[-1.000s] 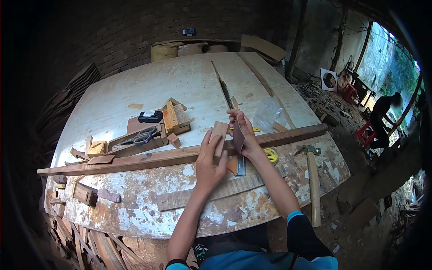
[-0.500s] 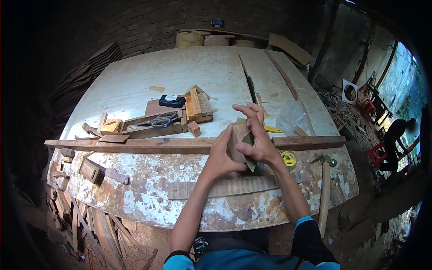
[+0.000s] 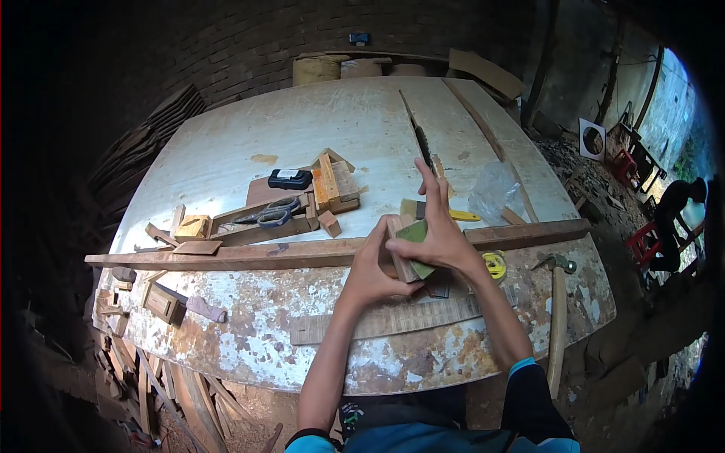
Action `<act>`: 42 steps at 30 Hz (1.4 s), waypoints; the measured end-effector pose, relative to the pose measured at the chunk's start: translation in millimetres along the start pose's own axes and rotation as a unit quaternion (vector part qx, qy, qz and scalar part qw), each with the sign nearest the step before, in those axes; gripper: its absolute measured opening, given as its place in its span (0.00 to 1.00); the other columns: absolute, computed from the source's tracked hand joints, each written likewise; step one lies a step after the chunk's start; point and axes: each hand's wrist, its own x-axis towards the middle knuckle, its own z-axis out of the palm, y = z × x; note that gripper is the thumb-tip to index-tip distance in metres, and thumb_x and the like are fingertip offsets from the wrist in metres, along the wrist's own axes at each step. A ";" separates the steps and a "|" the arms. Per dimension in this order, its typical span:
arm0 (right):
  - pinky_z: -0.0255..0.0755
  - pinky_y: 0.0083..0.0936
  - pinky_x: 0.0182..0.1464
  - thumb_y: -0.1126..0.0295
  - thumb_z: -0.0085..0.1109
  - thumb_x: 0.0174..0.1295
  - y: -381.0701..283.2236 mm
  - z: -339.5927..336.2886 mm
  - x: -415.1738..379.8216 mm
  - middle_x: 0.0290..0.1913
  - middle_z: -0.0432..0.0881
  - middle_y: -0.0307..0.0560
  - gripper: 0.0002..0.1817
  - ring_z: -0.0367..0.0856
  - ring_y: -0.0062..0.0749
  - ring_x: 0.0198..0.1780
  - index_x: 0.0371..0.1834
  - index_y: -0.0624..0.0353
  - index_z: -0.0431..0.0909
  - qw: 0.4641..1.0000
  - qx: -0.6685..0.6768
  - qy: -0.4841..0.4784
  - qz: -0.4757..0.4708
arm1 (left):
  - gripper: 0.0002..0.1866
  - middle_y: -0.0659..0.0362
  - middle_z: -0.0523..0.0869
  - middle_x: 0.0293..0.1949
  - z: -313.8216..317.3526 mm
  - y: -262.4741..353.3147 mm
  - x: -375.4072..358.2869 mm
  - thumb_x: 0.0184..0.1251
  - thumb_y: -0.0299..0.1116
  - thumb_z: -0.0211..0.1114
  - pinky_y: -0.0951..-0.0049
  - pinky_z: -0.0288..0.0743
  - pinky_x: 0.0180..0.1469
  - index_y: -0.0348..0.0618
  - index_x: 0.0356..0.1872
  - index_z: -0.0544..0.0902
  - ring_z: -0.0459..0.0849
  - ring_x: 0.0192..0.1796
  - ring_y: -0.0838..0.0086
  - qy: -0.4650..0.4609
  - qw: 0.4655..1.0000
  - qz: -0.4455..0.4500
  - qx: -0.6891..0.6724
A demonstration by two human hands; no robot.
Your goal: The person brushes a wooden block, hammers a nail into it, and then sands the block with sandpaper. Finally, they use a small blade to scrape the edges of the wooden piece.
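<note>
My left hand (image 3: 368, 278) grips a small wooden block (image 3: 397, 228) from its left side, thumb beneath and fingers behind. My right hand (image 3: 442, 245) presses a green sheet of sandpaper (image 3: 412, 232) to the block's right face, its thumb bent across the sheet and its index finger raised. Part of the block is hidden by both hands. Just beyond them shows a yellowish piece (image 3: 408, 207). Beneath my wrists lies a flat wooden strip (image 3: 347, 328). To the right of my right wrist sits a yellow tape measure (image 3: 494, 265).
A long wooden beam (image 3: 226, 257) crosses the worktable. Behind it are scissors (image 3: 276, 213), a black case (image 3: 290, 179), wood blocks (image 3: 326, 185), a yellow-handled tool (image 3: 464, 216) and a plastic bag (image 3: 495, 192). A hammer (image 3: 557, 302) overhangs the right front edge. A person (image 3: 674, 219) is far right.
The block and sandpaper have tilted in my hands, and more of the green face shows. My right thumb has moved left across the sheet. The whole view has shifted slightly.
</note>
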 end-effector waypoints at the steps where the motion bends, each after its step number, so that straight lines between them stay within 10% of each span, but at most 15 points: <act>1: 0.55 0.45 0.67 0.46 0.71 0.42 -12.0 1.2 -2.9 0.60 0.53 0.65 0.62 0.59 0.59 0.62 0.74 0.52 0.37 0.998 -0.037 -0.030 -0.043 | 0.60 0.43 0.76 0.56 0.1 1.6 2.6 0.25 0.41 0.81 0.64 0.69 0.61 0.32 0.67 0.59 0.76 0.59 0.57 -0.012 1.000 -0.005 -0.006; 6: 0.59 0.36 0.63 0.42 0.66 0.49 40.5 1.1 10.7 0.56 0.59 0.54 0.48 0.62 0.44 0.60 0.69 0.52 0.55 0.982 0.011 0.167 0.082 | 0.61 0.45 0.74 0.59 3.9 13.6 -0.3 0.26 0.42 0.81 0.65 0.68 0.62 0.35 0.68 0.57 0.74 0.62 0.58 0.017 0.999 0.018 -0.026; 10: 0.58 0.22 0.56 0.44 0.60 0.57 38.1 0.7 13.7 0.48 0.64 0.42 0.29 0.64 0.28 0.49 0.49 0.58 0.74 0.910 0.394 0.105 0.077 | 0.61 0.43 0.74 0.59 2.8 15.3 1.3 0.27 0.46 0.80 0.63 0.68 0.63 0.36 0.68 0.57 0.74 0.61 0.55 0.011 0.999 0.033 -0.002; 18: 0.63 0.44 0.62 0.36 0.55 0.55 -5.3 7.8 0.8 0.62 0.66 0.60 0.40 0.68 0.57 0.61 0.63 0.54 0.67 0.993 -0.040 -0.002 0.107 | 0.55 0.43 0.76 0.55 1.9 18.3 -3.8 0.27 0.47 0.80 0.62 0.70 0.60 0.35 0.63 0.63 0.76 0.58 0.55 0.011 0.994 0.053 0.096; 26: 0.58 0.49 0.68 0.26 0.60 0.38 -39.1 9.6 -11.1 0.72 0.48 0.67 0.63 0.54 0.62 0.71 0.74 0.53 0.48 0.979 -0.183 -0.067 0.063 | 0.52 0.45 0.76 0.55 14.7 0.2 -4.4 0.26 0.43 0.80 0.63 0.70 0.61 0.34 0.61 0.67 0.75 0.59 0.55 0.037 0.998 0.020 -0.040; 28: 0.57 0.55 0.67 0.27 0.61 0.38 -2.0 8.1 8.2 0.73 0.47 0.67 0.63 0.52 0.63 0.72 0.75 0.51 0.48 0.991 -0.110 -0.009 0.072 | 0.52 0.44 0.76 0.56 5.3 9.4 -4.4 0.28 0.40 0.80 0.66 0.70 0.61 0.34 0.62 0.66 0.76 0.59 0.56 0.038 0.982 0.143 0.116; 30: 0.56 0.58 0.67 0.29 0.62 0.37 13.2 2.2 22.1 0.74 0.45 0.66 0.64 0.49 0.62 0.73 0.75 0.48 0.46 0.992 -0.014 0.002 0.126 | 0.50 0.44 0.75 0.58 -0.9 23.8 -5.9 0.30 0.39 0.80 0.65 0.69 0.62 0.35 0.62 0.67 0.76 0.60 0.57 0.005 0.997 0.060 0.039; 34: 0.56 0.48 0.70 0.28 0.62 0.37 -38.0 11.7 7.4 0.75 0.42 0.64 0.66 0.46 0.58 0.74 0.76 0.52 0.41 0.961 -0.251 -0.113 -0.010 | 0.43 0.50 0.78 0.56 7.0 28.5 3.2 0.31 0.36 0.80 0.65 0.72 0.59 0.37 0.57 0.71 0.79 0.57 0.64 0.019 0.992 0.087 -0.094; 38: 0.50 0.48 0.73 0.29 0.63 0.38 8.7 12.9 36.2 0.75 0.41 0.63 0.65 0.44 0.58 0.75 0.76 0.49 0.41 0.995 -0.052 -0.059 0.066 | 0.43 0.50 0.79 0.50 6.5 9.2 -2.2 0.28 0.40 0.80 0.65 0.73 0.57 0.35 0.52 0.73 0.80 0.53 0.61 -0.012 0.997 -0.033 -0.071; 42: 0.50 0.45 0.71 0.33 0.61 0.45 -14.5 6.7 19.3 0.73 0.51 0.57 0.51 0.51 0.52 0.74 0.72 0.45 0.58 0.992 -0.095 -0.087 0.000 | 0.51 0.47 0.78 0.54 3.1 11.6 -6.7 0.25 0.40 0.81 0.62 0.70 0.61 0.33 0.59 0.69 0.77 0.57 0.56 -0.007 0.998 0.053 -0.029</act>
